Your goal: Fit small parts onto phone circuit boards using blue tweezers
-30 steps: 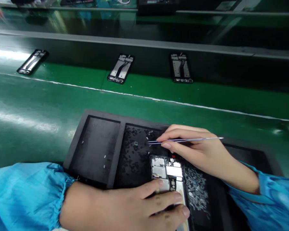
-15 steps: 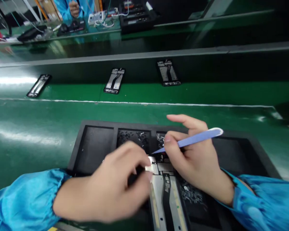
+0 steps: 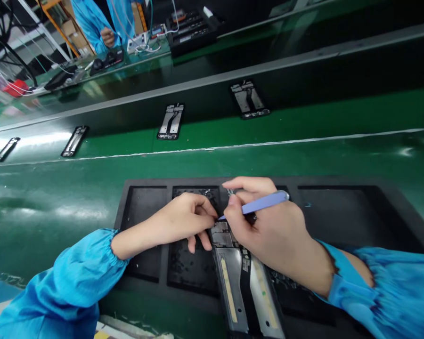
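In my right hand (image 3: 275,230) is a pair of lavender tweezers (image 3: 263,203), pinched between thumb and fingers and pointing left. Their tip meets the top left corner of an opened phone assembly (image 3: 230,278), which has silver plates and a black ribbon cable down its middle. At that same corner, my left hand (image 3: 182,219) has its thumb and forefinger pressed together, close against the tweezer tip. Whatever lies in that pinch is hidden. Its lower fingers hang loosely beside the phone's edge. The phone rests on a black compartment tray (image 3: 144,187), and my right hand covers its upper right part.
Small dark parts (image 3: 187,266) and silvery bits (image 3: 284,281) lie in tray compartments. Beyond the tray, several phone assemblies (image 3: 171,121) are spaced along the green bench (image 3: 127,172). Across it, a person in a blue sleeve (image 3: 88,23) sits near cables and a power strip (image 3: 137,43).
My left hand has moved up to the phone's top corner and its fingers have come together there. My right hand and tweezers shifted slightly left. The view has tilted.
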`<state>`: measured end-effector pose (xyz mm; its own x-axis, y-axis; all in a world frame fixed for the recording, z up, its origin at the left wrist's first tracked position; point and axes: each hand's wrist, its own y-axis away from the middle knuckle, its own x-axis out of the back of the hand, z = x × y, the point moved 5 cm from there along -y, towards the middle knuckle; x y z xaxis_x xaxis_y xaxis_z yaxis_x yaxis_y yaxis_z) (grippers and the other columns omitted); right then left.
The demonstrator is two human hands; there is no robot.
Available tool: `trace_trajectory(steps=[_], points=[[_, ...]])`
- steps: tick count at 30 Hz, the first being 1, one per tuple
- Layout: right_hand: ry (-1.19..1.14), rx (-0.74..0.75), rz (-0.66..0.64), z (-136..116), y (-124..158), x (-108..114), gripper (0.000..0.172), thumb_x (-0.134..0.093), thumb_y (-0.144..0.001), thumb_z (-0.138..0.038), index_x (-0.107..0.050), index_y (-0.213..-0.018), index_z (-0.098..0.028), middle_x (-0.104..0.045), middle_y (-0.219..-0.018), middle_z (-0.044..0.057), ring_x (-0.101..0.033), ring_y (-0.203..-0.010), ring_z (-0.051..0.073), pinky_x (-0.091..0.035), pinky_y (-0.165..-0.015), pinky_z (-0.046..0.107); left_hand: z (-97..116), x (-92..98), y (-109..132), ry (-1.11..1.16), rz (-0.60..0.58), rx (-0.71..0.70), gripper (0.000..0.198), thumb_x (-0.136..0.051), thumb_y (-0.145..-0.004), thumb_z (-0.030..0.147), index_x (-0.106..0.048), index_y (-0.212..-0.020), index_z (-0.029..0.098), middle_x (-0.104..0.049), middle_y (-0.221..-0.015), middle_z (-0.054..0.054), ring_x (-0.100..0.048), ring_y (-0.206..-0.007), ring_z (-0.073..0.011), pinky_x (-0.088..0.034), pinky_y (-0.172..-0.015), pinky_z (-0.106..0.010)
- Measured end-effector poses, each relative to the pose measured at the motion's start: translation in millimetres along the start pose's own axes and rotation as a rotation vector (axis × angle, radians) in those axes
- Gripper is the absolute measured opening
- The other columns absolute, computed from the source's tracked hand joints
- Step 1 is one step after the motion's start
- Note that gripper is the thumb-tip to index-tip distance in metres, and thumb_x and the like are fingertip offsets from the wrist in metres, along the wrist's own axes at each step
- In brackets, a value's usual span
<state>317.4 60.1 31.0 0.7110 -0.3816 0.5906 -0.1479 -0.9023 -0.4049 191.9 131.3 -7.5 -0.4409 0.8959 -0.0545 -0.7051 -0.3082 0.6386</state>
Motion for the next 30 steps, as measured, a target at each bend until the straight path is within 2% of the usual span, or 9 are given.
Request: trace_trajectory(steps=[4,7,9,11,13,16,22,30], points=[[0.114,-0.002,0.071,-3,-6,15,0.008,-0.053,-0.092,-0.017,-0.058,-0.093,-0.024,-0.053,-0.048,-0.007,-0.051,-0.037,0.013,-0.035,-0.041,0.030,-2,-0.8,-6,0.040,0.015,0.012,0.008,-0.057,-0.084,0.009,-0.057,-0.079,0.016,-0.065,-0.062,0.001,-0.071,-0.053,-0.0160,-0.051,-0.037,-0.018],[0.047,-0.120,0.155,5,-10,34,0.006,-0.056,-0.093,-0.020,-0.060,-0.094,-0.024,-0.049,-0.047,-0.007,-0.043,-0.033,0.012,-0.032,-0.040,0.031,-5,0.2,-7,0.061,0.018,0.016,0.008,-0.058,-0.084,0.008,-0.058,-0.079,0.015,-0.066,-0.059,0.001,-0.071,-0.052,-0.0157,-0.055,-0.041,-0.019],[0.001,-0.179,0.167,12,-8,41,0.007,-0.057,-0.093,-0.021,-0.060,-0.098,-0.025,-0.047,-0.047,-0.008,-0.041,-0.033,0.012,-0.032,-0.039,0.031,-6,0.5,-7,0.072,0.022,0.016,0.008,-0.059,-0.084,0.008,-0.059,-0.080,0.015,-0.066,-0.058,0.001,-0.071,-0.052,-0.0153,-0.056,-0.042,-0.020],[-0.019,-0.179,0.110,17,-3,40,0.009,-0.058,-0.093,-0.023,-0.061,-0.100,-0.025,-0.048,-0.048,-0.008,-0.045,-0.034,0.013,-0.033,-0.038,0.031,-5,0.2,-7,0.081,0.029,0.017,0.009,-0.058,-0.083,0.007,-0.059,-0.079,0.015,-0.066,-0.058,0.001,-0.071,-0.052,-0.0151,-0.057,-0.043,-0.019],[-0.016,-0.171,0.052,20,2,36,0.010,-0.059,-0.092,-0.024,-0.061,-0.102,-0.024,-0.055,-0.054,-0.006,-0.047,-0.034,0.012,-0.033,-0.038,0.031,-4,-0.4,-6,0.084,0.037,0.019,0.010,-0.056,-0.083,0.006,-0.060,-0.079,0.014,-0.066,-0.058,0.002,-0.071,-0.052,-0.0151,-0.057,-0.043,-0.019],[-0.010,-0.184,0.039,25,5,33,0.010,-0.059,-0.093,-0.025,-0.061,-0.102,-0.023,-0.063,-0.063,-0.003,-0.045,-0.033,0.010,-0.033,-0.037,0.031,-2,-1.1,-5,0.077,0.050,0.024,0.010,-0.056,-0.081,0.005,-0.060,-0.079,0.014,-0.066,-0.057,0.001,-0.071,-0.051,-0.0156,-0.057,-0.043,-0.019],[-0.053,-0.182,-0.003,25,2,28,0.012,-0.057,-0.092,-0.020,-0.057,-0.103,-0.023,-0.054,-0.046,-0.010,-0.044,-0.029,0.011,-0.033,-0.035,0.028,-4,0.2,-5,0.054,0.057,0.022,0.008,-0.061,-0.077,0.007,-0.060,-0.080,0.014,-0.067,-0.058,0.001,-0.070,-0.050,-0.0156,-0.058,-0.044,-0.020],[-0.084,-0.174,0.007,26,1,29,0.014,-0.054,-0.091,-0.017,-0.055,-0.104,-0.022,-0.057,-0.047,-0.009,-0.048,-0.029,0.011,-0.034,-0.033,0.026,0,-2.1,-4,0.069,0.049,0.025,0.009,-0.062,-0.076,0.008,-0.058,-0.080,0.015,-0.066,-0.055,0.002,-0.068,-0.047,-0.0137,-0.057,-0.043,-0.019]])
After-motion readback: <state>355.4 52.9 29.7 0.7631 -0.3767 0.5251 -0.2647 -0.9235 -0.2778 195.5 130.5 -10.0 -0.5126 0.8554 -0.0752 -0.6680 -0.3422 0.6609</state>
